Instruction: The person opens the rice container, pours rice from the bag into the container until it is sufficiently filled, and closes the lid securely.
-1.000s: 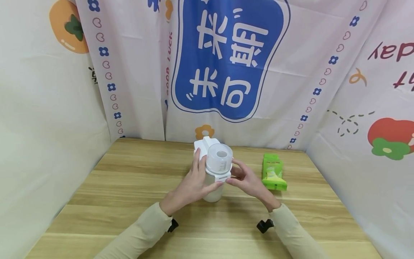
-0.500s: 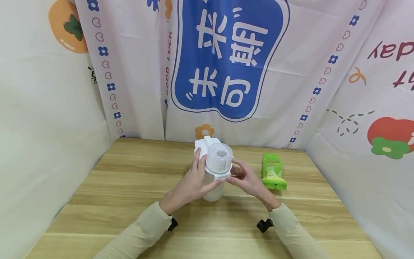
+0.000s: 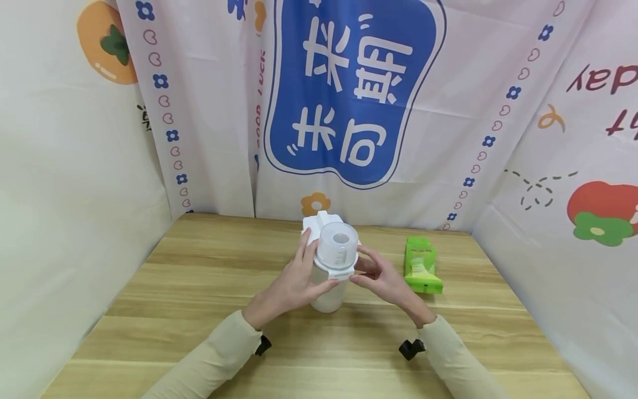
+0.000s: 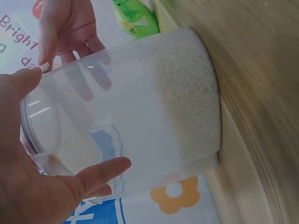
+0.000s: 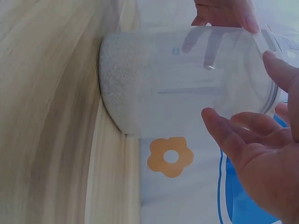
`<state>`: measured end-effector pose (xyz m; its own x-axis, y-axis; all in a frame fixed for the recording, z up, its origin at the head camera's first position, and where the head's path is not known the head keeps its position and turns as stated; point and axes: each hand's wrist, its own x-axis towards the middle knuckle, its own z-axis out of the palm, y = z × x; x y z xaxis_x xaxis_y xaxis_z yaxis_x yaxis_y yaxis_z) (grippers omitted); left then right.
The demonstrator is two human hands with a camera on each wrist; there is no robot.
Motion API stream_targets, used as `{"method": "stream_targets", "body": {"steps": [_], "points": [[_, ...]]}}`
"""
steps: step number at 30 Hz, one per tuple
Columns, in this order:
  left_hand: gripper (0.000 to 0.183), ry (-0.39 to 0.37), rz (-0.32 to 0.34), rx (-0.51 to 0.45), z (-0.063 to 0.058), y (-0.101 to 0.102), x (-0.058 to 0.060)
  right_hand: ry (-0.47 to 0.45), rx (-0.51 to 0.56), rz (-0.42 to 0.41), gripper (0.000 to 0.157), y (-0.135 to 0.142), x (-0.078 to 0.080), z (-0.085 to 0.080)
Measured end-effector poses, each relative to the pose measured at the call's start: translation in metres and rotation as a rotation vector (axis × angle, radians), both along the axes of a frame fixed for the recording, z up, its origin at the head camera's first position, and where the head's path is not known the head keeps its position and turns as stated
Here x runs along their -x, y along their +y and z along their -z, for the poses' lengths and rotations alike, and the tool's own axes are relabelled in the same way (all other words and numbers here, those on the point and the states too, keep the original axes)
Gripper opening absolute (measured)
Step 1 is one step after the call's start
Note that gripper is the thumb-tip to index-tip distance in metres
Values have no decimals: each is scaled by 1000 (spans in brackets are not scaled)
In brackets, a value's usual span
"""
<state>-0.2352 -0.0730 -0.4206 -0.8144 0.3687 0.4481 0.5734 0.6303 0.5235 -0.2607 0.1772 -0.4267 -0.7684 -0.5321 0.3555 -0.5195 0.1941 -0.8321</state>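
Note:
A clear plastic rice container point(image 3: 327, 302) stands upright on the table, with white rice point(image 4: 189, 93) filling its lower part in the left wrist view. Its white lid point(image 3: 312, 223) carries a see-through measuring cup point(image 3: 339, 244) on top. My left hand point(image 3: 291, 285) holds the lid's rim from the left, thumb by the front clip point(image 3: 340, 274) and fingers along the far side. From the right, my right hand point(image 3: 382, 279) grips the same rim, its thumb near that clip. In the right wrist view some right fingers extend beside the clear wall.
A green packet point(image 3: 422, 266) lies on the wooden table point(image 3: 199, 277) right of the container. Printed cloth point(image 3: 224, 138) hangs behind the table and along both sides. Black wrist mounts point(image 3: 411, 349) show at the sleeves.
The container's lid has turned slightly clockwise as seen from above: the front clip shifts left, the back handle right. Both hands stay at the rim. The green packet has not moved.

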Motion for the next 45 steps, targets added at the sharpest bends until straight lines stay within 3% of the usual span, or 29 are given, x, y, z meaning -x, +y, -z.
{"method": "stream_targets", "body": {"steps": [7, 13, 22, 31, 38, 45], "points": [[96, -31, 20, 1, -3, -6, -2, -50, -34, -10, 53, 8, 1, -5], [95, 7, 68, -7, -4, -12, -1, -68, -56, 38, 49, 8, 3, -9], [91, 10, 173, -37, -3, -22, 4, -71, -2, 29, 46, 4, 16, -13], [88, -25, 204, -63, -2, -28, 5, -90, -7, 50, 44, -1, 31, -18], [81, -79, 334, -147, -2, -32, 8, -93, 14, 59, 43, -3, 43, -25], [79, -91, 434, -180, -2, -37, 12, -98, -37, 77, 40, 0, 54, -27]]}}
